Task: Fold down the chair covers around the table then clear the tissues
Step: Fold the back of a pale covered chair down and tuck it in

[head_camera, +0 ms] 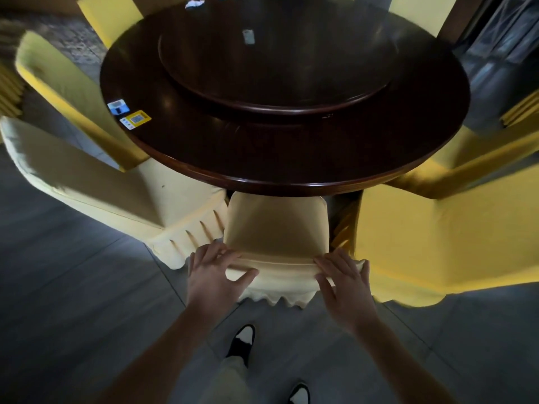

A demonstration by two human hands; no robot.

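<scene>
1. My left hand (pixel 214 271) and right hand (pixel 345 277) pinch the cover (pixel 277 228) at the chair-back top, by the worktop (pixel 204 153)
2. I'd pull both corners down evenly, avoiding bunching
3. Tissues (pixel 194 4) lie at the far edge

Left hand (pixel 214 268) and right hand (pixel 344 279) reach forward (thumbs pinching inward).

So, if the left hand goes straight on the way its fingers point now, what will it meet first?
Most likely the chair cover: the left hand already grips its top edge, fingers pointing up and right across the backrest. Beyond lies the table, though depth is unclear.
</scene>
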